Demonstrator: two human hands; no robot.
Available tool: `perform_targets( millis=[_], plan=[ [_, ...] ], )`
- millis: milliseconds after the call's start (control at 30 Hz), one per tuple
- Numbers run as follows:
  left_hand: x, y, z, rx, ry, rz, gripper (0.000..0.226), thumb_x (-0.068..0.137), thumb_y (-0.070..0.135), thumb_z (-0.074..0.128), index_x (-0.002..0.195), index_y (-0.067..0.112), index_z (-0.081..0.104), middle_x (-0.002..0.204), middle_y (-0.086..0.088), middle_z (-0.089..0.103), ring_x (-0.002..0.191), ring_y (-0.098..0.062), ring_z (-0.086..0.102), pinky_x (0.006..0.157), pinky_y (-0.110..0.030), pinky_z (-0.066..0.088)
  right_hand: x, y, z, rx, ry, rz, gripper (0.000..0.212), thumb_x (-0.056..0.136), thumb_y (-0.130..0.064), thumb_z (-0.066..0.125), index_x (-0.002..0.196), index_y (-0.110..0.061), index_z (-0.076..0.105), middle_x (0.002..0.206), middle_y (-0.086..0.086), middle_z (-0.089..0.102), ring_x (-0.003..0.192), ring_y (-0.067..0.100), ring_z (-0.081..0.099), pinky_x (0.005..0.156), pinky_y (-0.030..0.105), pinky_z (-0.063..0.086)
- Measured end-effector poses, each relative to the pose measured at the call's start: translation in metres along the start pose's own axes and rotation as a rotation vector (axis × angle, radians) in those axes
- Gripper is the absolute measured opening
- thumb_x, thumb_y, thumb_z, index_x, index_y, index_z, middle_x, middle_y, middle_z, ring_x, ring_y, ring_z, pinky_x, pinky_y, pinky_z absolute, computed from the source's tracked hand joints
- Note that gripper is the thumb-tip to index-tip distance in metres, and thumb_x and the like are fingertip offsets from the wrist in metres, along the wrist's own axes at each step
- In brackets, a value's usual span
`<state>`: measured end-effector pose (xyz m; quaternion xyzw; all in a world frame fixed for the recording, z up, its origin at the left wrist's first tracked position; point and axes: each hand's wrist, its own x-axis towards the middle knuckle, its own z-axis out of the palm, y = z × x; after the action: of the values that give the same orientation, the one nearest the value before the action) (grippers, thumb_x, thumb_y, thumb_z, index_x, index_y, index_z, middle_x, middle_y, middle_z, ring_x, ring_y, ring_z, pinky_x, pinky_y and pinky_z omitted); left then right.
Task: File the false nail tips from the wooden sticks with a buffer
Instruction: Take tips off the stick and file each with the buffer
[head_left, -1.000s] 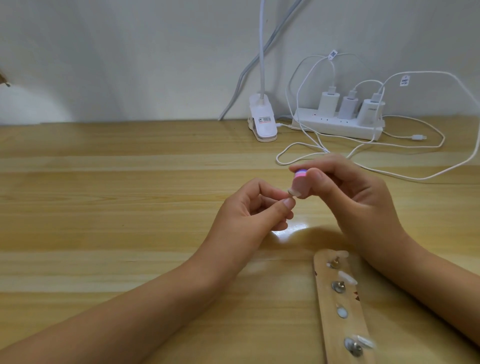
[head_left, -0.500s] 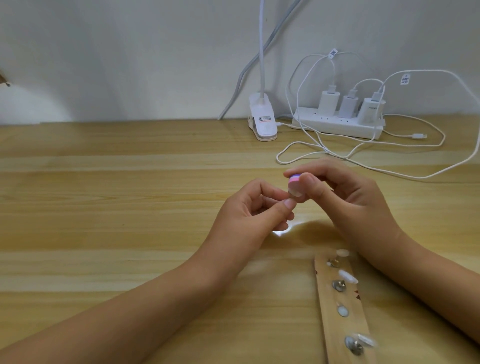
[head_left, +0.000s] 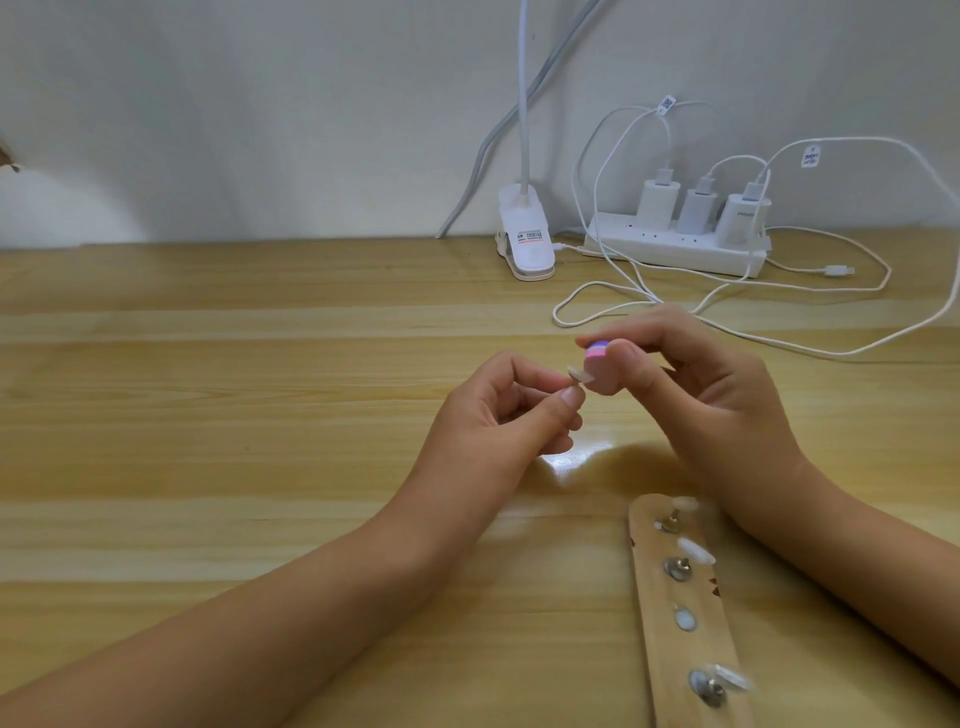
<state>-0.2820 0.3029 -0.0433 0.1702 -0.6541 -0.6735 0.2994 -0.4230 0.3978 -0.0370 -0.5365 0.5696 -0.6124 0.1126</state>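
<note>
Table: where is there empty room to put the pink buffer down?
The widest bare table is left of the left hand, back to the wall. A smaller strip lies between that hand and the lamp clip. Crowded: back right, with power strip and cables; near right, with the wooden stick.

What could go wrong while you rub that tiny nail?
The left hand pinches the nail tip only by its end, so a hard rub from the buffer in the right hand might flick it away. The right forearm passes close by the stick and could bump its tips.
</note>
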Motion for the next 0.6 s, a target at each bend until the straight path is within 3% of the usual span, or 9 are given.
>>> perform_targets(
  millis=[233, 600],
  plan=[
    [0.0003, -0.0015, -0.0005, 0.004, 0.005, 0.001, 0.019, 0.09, 0.017, 0.067, 0.077, 0.03, 0.066, 0.071, 0.006, 0.068, 0.064, -0.005, 0.061, 0.065, -0.015, 0.049, -0.0004, 0.0015, 0.0007, 0.028, 0.003, 0.008, 0.02, 0.091, -0.032, 0.067, 0.099, -0.013, 0.069, 0.092, -0.005, 0.067, 0.085, 0.011, 0.067, 0.075, 0.026, 0.054],
    [0.0011, -0.0028, -0.0015, -0.006, 0.033, -0.018, 0.018, 0.09, 0.018, 0.068, 0.077, 0.03, 0.065, 0.071, 0.006, 0.068, 0.065, -0.006, 0.062, 0.065, -0.015, 0.049, -0.0006, 0.0024, -0.0006, 0.03, 0.002, 0.013, 0.009, 0.089, -0.033, 0.069, 0.093, -0.025, 0.07, 0.092, -0.006, 0.069, 0.084, 0.011, 0.067, 0.075, 0.025, 0.055]
  ],
)
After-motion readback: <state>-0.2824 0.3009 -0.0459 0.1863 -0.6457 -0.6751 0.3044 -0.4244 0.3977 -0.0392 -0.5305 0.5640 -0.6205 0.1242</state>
